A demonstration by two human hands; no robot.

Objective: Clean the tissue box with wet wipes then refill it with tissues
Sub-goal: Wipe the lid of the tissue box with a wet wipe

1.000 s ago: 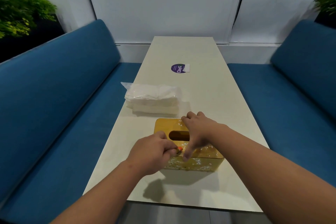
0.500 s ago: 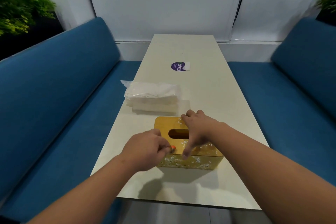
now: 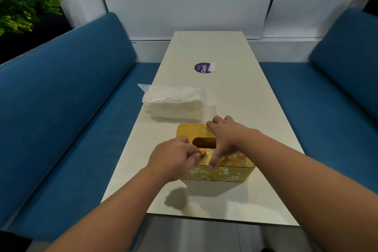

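A gold tissue box [image 3: 231, 170] flecked with white stands near the table's front edge, and its oval slot [image 3: 204, 143] looks dark. My right hand [image 3: 227, 137] spans the lid: the fingers hook over the far edge and the thumb reaches down the near side. My left hand [image 3: 173, 159] is at the lid's near left part and pinches a small orange thing [image 3: 203, 152] against it. I cannot tell what that thing is. A clear-wrapped pack of white tissues [image 3: 173, 101] lies just beyond the box, apart from it.
The long cream table [image 3: 235, 96] carries a round purple sticker [image 3: 201, 67] with a white tab further back. Blue sofas flank it on the left [image 3: 61, 108] and right [image 3: 337, 98]. Green plants [image 3: 22, 6] stand in the far corners.
My left hand slid slightly left and back to the right on the lid with the orange thing. My right hand keeps its hold on the box. The view shifted a little.
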